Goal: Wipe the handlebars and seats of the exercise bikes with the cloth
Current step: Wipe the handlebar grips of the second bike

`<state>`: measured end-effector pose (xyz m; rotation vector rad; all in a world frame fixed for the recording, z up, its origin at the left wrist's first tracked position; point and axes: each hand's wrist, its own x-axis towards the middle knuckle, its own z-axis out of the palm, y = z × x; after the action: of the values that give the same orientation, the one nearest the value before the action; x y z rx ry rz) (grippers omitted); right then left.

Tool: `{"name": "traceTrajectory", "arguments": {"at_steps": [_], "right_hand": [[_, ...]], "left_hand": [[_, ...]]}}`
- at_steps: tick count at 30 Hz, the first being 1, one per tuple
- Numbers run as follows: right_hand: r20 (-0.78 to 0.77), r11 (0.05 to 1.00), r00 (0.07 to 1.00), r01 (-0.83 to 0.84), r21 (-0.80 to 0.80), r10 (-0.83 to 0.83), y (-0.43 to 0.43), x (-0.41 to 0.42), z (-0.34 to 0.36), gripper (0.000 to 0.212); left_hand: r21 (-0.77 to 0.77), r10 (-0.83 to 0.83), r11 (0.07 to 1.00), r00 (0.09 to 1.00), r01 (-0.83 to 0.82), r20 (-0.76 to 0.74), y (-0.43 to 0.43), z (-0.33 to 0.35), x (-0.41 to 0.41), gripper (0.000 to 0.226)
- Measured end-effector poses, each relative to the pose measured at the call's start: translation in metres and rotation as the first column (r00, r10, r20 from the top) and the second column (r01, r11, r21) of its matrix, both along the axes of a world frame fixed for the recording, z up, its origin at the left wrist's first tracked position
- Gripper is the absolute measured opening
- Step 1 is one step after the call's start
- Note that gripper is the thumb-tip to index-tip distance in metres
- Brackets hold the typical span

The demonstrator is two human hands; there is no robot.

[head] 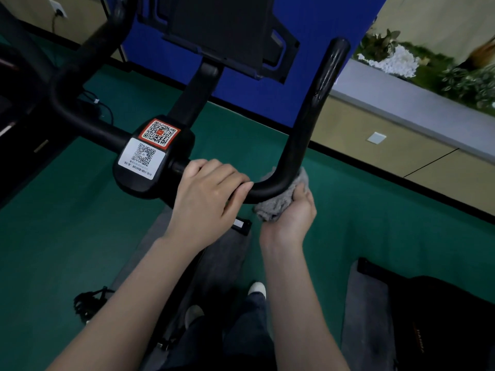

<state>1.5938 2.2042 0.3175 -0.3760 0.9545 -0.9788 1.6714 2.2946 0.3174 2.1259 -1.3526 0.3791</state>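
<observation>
Cloth (276,207), nubby grey, beneath curved handlebar (308,124)

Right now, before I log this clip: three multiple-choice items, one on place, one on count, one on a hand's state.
1. Where is the grey fuzzy cloth? A) at the bend of the black tubular handlebar B) on the floor C) on a seat
2. QR-code stickers on the centre housing? A) one B) two C) four
3. The left hand: A) hangs free B) holds the cloth C) grips the handlebar
Answers: A, the right hand holds it there; B, one orange-bordered, one white; C, fingers curl over the bar.
</observation>
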Motion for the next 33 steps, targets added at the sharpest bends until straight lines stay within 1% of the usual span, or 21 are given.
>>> {"name": "traceTrajectory", "arguments": {"at_steps": [2,3,6,8,11,14,16,20,23,25,27,28,30,31,32,33], "right_hand": [[-0.126,0.994,0.990,0.056,-0.099,-0.068,0.003,0.003,-0.002,0.016],[-0.198,0.981,0.974,0.075,-0.178,-0.110,0.008,0.004,-0.003,0.018],[-0.400,0.893,0.882,0.048,-0.448,-0.249,0.021,0.005,-0.008,0.018],[-0.472,0.836,0.819,0.016,-0.549,-0.326,0.019,0.005,-0.008,0.016],[-0.509,0.785,0.790,-0.056,-0.617,-0.343,-0.004,0.003,0.002,0.009],[-0.519,0.749,0.800,-0.137,-0.648,-0.302,-0.025,0.001,0.008,0.007],[-0.529,0.721,0.797,-0.181,-0.669,-0.291,-0.022,-0.004,0.006,0.010],[-0.557,0.618,0.771,-0.283,-0.733,-0.308,-0.007,-0.018,0.002,0.015],[-0.593,0.562,0.748,-0.364,-0.742,-0.299,-0.030,-0.014,0.011,0.017],[-0.632,0.516,0.715,-0.437,-0.737,-0.298,-0.045,-0.011,0.018,0.017],[-0.666,0.437,0.682,-0.522,-0.733,-0.302,-0.045,-0.013,0.022,0.016],[-0.683,0.372,0.663,-0.577,-0.728,-0.308,-0.041,-0.016,0.022,0.015],[-0.715,0.178,0.612,-0.705,-0.687,-0.336,-0.034,-0.023,0.024,0.012],[-0.739,0.078,0.584,-0.764,-0.640,-0.337,-0.036,-0.025,0.028,0.011],[-0.770,0.002,0.548,-0.814,-0.580,-0.326,-0.042,-0.025,0.035,0.011],[-0.803,-0.052,0.506,-0.854,-0.517,-0.316,-0.050,-0.023,0.043,0.011]], "left_hand": [[-0.001,0.005,1.000,1.000,-0.005,0.002,0.000,0.000,0.000,0.032],[0.001,0.009,1.000,1.000,-0.009,0.005,-0.001,0.000,0.000,0.033],[0.004,0.017,1.000,1.000,-0.017,0.012,0.000,-0.001,0.001,0.033],[0.001,0.008,1.000,1.000,-0.008,0.014,0.000,-0.002,0.001,0.032],[-0.006,0.006,1.000,1.000,-0.006,0.016,0.000,-0.003,0.001,0.031],[-0.022,0.015,1.000,1.000,-0.014,0.017,-0.001,-0.004,0.001,0.030],[-0.029,0.020,0.999,1.000,-0.020,0.021,-0.001,-0.004,0.001,0.031],[-0.053,0.030,0.998,0.999,-0.029,0.030,-0.002,-0.007,0.000,0.031],[-0.062,0.028,0.998,0.999,-0.025,0.037,-0.003,-0.007,0.001,0.031],[-0.060,0.028,0.998,0.999,-0.026,0.033,-0.003,-0.007,0.001,0.032],[-0.061,0.029,0.998,0.999,-0.027,0.028,-0.003,-0.008,0.001,0.032],[-0.063,0.030,0.998,0.999,-0.029,0.027,-0.003,-0.008,0.001,0.032],[-0.067,0.030,0.997,0.999,-0.028,0.030,-0.003,-0.008,0.001,0.032],[-0.069,0.030,0.997,0.999,-0.027,0.033,-0.003,-0.008,0.002,0.032],[-0.068,0.027,0.997,0.999,-0.024,0.036,-0.003,-0.009,0.002,0.032],[-0.066,0.023,0.998,0.999,-0.021,0.038,-0.002,-0.008,0.003,0.032]]}}
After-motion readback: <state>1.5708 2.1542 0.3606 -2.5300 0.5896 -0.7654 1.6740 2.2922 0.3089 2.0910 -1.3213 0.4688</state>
